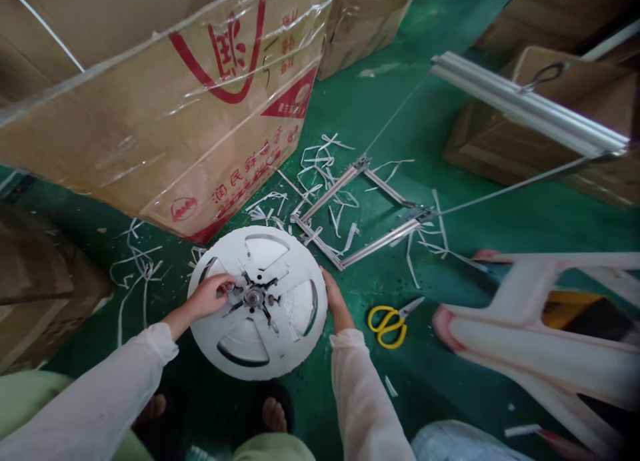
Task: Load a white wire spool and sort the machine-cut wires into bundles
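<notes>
A large round white reel [295, 254] with cut-out openings lies in front of me, a metal hub with dark spokes [254, 297] at its centre. My left hand [210, 295] is over the reel's left half, its fingers curled at a spoke beside the hub; what they pinch is too small to make out. At the right rim, my right hand [334, 295] rests against the edge, fingers stretched along it and partly hidden behind the reel. Yellow-handled scissors [387, 326] lie on the floor to the right of that hand.
A big cardboard box [200, 127] stands at upper left. Behind the reel, a metal frame [325, 247] sits among white strap scraps [320, 164] on the green floor [390, 121]. A metal bar [530, 107] juts in at upper right, above a pinkish-white plastic stool [525, 327].
</notes>
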Available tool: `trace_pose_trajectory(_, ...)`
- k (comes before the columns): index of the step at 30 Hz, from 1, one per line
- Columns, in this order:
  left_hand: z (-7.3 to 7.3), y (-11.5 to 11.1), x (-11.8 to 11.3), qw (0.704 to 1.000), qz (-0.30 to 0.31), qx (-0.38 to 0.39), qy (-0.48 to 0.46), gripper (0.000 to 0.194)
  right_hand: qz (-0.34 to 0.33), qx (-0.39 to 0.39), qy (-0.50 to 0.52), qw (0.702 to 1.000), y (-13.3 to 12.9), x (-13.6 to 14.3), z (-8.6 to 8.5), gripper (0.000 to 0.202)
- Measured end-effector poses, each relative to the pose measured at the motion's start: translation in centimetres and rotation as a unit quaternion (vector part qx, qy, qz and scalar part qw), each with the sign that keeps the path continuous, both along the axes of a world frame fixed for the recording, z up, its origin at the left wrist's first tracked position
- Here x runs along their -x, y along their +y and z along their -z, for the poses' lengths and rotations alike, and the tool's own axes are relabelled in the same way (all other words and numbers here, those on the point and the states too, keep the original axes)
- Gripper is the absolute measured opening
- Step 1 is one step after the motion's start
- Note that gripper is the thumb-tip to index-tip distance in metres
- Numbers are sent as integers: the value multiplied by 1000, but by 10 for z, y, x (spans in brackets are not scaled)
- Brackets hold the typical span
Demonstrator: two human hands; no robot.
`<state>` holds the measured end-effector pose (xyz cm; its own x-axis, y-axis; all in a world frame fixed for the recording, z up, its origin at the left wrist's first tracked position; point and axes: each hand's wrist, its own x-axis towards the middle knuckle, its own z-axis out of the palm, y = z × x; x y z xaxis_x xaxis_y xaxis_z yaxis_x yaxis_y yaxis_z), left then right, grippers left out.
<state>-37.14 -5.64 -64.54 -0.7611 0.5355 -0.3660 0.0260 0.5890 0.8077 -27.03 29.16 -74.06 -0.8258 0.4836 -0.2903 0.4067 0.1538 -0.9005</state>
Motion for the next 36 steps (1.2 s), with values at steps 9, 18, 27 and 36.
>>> trace_pose_trajectory(9, -19, -8, 8, 987, -159, -33, 7, 33, 17, 67, 18, 997, -22, 10, -24, 56)
trace_pose_trajectory(18, -130, 3, -6, 947, -310, -86, -21, 33, -11, 61, -61, 996, -65, -42, -144, 44)
trace_pose_trajectory(27, -210, -4, -65, 954, -288, 65, -57, 75, -186, 95, -68, 976, -175, -41, -309, 17)
trace_pose_trajectory(36, -220, -92, -82, 963, -254, 93, -9, 54, -346, -181, -148, 909, -212, 46, -336, 22)
